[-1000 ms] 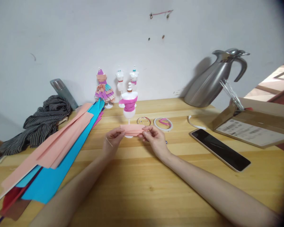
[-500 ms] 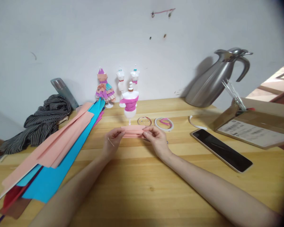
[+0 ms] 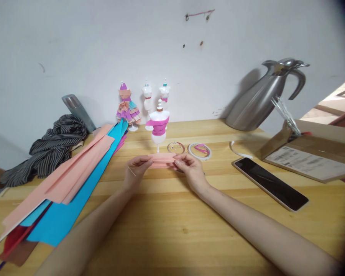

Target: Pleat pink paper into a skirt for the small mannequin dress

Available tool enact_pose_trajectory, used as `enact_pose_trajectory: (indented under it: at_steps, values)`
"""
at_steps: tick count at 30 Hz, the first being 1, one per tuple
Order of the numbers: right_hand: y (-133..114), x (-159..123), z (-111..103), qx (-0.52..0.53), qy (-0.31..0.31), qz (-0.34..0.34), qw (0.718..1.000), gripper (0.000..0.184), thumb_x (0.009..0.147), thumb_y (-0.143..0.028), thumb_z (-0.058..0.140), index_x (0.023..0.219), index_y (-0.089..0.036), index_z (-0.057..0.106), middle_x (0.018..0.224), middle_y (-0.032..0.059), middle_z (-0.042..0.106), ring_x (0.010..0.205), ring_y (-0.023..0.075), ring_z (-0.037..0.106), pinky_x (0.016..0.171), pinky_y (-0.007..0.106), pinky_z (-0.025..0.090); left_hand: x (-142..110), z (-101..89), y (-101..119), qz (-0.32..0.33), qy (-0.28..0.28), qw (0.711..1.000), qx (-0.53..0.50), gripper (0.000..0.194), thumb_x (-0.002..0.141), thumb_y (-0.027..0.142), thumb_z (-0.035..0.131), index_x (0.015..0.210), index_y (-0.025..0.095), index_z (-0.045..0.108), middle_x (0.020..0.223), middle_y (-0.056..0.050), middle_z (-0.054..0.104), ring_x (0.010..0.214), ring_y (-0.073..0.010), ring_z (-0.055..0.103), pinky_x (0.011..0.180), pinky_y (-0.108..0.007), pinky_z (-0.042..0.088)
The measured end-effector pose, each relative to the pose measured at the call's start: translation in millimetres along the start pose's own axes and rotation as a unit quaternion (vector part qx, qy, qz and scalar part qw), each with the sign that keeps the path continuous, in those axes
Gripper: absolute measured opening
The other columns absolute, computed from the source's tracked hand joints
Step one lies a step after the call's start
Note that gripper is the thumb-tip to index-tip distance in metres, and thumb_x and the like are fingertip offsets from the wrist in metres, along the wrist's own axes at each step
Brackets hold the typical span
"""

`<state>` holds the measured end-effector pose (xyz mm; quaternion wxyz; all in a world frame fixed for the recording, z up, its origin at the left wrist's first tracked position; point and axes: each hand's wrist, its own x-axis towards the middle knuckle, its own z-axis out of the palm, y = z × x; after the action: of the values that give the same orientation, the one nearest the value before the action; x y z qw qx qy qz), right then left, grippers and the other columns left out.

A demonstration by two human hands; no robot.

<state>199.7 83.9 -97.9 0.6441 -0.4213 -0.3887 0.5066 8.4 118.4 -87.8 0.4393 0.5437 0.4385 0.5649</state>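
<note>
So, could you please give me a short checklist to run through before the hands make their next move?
1. Left hand has its end of the peach strip: ok, pinched between thumb and fingers.
2. Right hand has the other end: ok, pinched likewise.
3. Folds in the strip even: cannot tell, too small to judge.
4. Front mannequin upright: ok, standing behind the strip.
5. Its base in plain view: not ok, the strip hides it.
6. Phone apart from both hands: ok, lying right of them.
</note>
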Motion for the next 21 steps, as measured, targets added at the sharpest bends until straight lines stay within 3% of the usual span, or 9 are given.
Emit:
enact_pose_trajectory:
  at_steps: [5,12,21]
  values:
    - [0.3,0.9,0.7,-0.001,-0.018,0.022,1.000,0.033,0.062,-0.041,0.082,0.077,-0.019,0.063,0.063,0.0009,0.070,0.064,0.0166,0.069,0.060,0.026,0.051,0.8,0.0,-1.1,0.010,0.011,1.000,-0.018,0.013,0.059,0.024,0.080,0.069,0.019,0.075,0.077,-0.004,0.076,0.077,-0.0185,0.069,0.077,-0.031,0.054]
    - [0.0,2.0,-0.6,-0.017,0.011,0.004,1.000,0.032,0.058,-0.040,0.083,0.073,-0.019,0.065,0.061,-0.0008,0.067,0.060,0.0157,0.066,0.064,0.029,0.052,-0.6,2.2,0.8,0.003,0.003,1.000,-0.020,0.011,0.060,0.025,0.079,0.068,0.019,0.074,0.075,-0.004,0.075,0.079,-0.0190,0.069,0.078,-0.032,0.053]
    - [4.7,4.8,-0.6,-0.049,-0.012,0.022,0.999,0.031,0.063,-0.040,0.078,0.074,-0.018,0.061,0.056,0.0002,0.066,0.052,0.0127,0.060,0.051,0.023,0.042,-5.4,6.0,13.4,-0.123,-0.021,0.992,0.020,0.018,0.061,0.029,0.074,0.070,0.014,0.070,0.058,-0.001,0.067,0.047,-0.0109,0.059,0.047,-0.021,0.045]
